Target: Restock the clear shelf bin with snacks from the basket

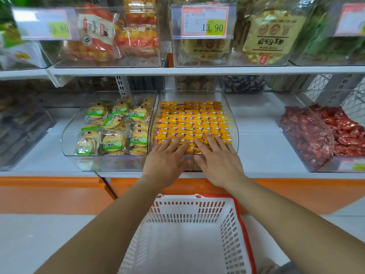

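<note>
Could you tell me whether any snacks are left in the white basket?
No, the white basket shows only its bare floor and slotted walls.

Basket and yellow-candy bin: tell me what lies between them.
In the head view, the white shelf edge and orange panel lie between basket and bin; the left hand and right hand rest on the candies.

Printed "13,90" on the yellow patch of a red-bordered white price tag (203, 21), upper centre; blurred, ending "80", on a white shelf tag (42, 23), upper left.
</note>
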`<action>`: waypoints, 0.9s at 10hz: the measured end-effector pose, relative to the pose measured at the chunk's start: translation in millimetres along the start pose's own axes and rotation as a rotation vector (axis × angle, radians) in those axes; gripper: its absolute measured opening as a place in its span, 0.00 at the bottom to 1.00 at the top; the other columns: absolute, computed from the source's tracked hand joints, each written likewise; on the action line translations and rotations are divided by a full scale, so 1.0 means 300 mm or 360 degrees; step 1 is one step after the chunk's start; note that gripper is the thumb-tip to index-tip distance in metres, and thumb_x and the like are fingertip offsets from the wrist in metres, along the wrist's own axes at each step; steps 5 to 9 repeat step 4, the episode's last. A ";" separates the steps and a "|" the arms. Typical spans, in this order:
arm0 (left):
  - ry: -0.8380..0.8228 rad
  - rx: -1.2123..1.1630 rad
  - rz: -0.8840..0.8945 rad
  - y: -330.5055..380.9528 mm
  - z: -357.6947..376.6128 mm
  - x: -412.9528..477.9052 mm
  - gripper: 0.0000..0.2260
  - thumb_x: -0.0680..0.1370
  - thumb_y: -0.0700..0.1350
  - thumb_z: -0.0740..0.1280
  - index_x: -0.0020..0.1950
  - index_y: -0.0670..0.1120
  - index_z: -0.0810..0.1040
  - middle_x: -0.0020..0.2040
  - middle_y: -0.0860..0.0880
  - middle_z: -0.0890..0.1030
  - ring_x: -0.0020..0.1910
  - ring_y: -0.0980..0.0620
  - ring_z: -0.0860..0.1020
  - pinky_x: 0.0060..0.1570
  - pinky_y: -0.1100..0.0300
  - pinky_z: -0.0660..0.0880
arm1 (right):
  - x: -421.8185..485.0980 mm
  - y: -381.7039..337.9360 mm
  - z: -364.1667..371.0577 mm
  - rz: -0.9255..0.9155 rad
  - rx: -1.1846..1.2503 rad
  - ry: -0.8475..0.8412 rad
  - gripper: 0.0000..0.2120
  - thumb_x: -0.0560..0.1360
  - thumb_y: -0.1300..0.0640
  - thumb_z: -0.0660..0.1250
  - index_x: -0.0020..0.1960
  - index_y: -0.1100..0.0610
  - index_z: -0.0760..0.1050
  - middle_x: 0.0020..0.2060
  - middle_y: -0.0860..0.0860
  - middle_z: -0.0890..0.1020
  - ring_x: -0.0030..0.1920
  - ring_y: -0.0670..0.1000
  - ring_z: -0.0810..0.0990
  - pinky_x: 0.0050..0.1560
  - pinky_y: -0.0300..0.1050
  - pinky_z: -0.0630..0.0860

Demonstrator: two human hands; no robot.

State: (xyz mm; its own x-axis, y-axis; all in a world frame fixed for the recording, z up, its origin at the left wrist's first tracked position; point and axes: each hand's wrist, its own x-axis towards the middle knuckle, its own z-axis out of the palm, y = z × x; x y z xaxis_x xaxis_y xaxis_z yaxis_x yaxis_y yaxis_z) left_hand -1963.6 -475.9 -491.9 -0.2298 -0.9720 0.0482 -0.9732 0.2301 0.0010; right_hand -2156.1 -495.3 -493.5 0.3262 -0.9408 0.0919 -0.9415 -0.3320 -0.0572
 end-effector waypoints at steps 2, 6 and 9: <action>-0.0265 0.0057 -0.0043 0.015 -0.084 0.022 0.31 0.85 0.58 0.58 0.84 0.56 0.46 0.85 0.49 0.46 0.84 0.43 0.47 0.80 0.42 0.56 | -0.013 0.000 -0.058 -0.0017 -0.0004 -0.0186 0.30 0.82 0.36 0.49 0.80 0.39 0.43 0.82 0.49 0.46 0.81 0.56 0.45 0.79 0.58 0.47; -0.0237 -0.0200 -0.0122 0.036 -0.269 -0.069 0.31 0.83 0.63 0.59 0.83 0.55 0.57 0.83 0.50 0.60 0.80 0.45 0.62 0.75 0.45 0.65 | -0.043 -0.010 -0.244 -0.0009 0.0100 -0.0325 0.34 0.78 0.34 0.60 0.79 0.43 0.55 0.79 0.50 0.60 0.77 0.57 0.60 0.71 0.59 0.67; -0.0237 -0.0200 -0.0122 0.036 -0.269 -0.069 0.31 0.83 0.63 0.59 0.83 0.55 0.57 0.83 0.50 0.60 0.80 0.45 0.62 0.75 0.45 0.65 | -0.043 -0.010 -0.244 -0.0009 0.0100 -0.0325 0.34 0.78 0.34 0.60 0.79 0.43 0.55 0.79 0.50 0.60 0.77 0.57 0.60 0.71 0.59 0.67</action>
